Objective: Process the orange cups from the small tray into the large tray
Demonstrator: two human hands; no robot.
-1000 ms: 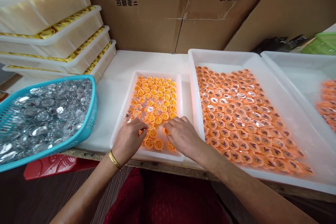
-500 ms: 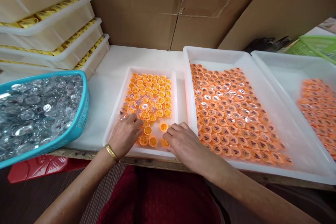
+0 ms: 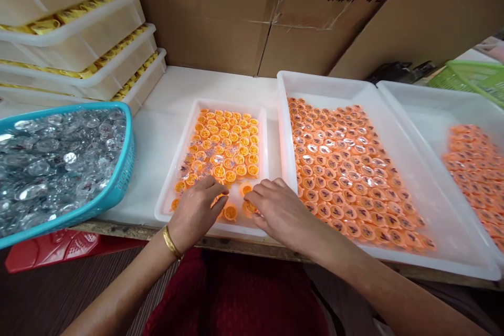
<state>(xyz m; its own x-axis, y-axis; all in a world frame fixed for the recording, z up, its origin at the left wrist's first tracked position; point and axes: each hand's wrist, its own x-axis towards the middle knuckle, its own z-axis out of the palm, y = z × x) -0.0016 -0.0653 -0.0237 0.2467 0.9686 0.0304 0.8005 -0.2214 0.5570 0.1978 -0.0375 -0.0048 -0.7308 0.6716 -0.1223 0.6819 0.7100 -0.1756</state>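
Both my hands work low over a small white tray holding rows of small orange cups with yellow contents. My left hand, wearing a gold bangle, is curled over cups at the lower middle; its thumb and forefinger come together there, and whatever lies between them is mostly hidden. My right hand reaches in from the right, with bent fingers and thumb around an orange cup. Just above those fingers stands another orange cup. Clear covers with dark print lie over several cups at the tray's left.
A blue basket full of clear plastic pieces stands at left, before stacked white trays with yellow items. At right, a larger white tray holds printed orange cups, beside another such tray. Cardboard boxes stand behind.
My left hand has moved right and slightly down, uncovering cups at the tray's left side. The right hand stays nearly in place by its cup. The view has shifted slightly.
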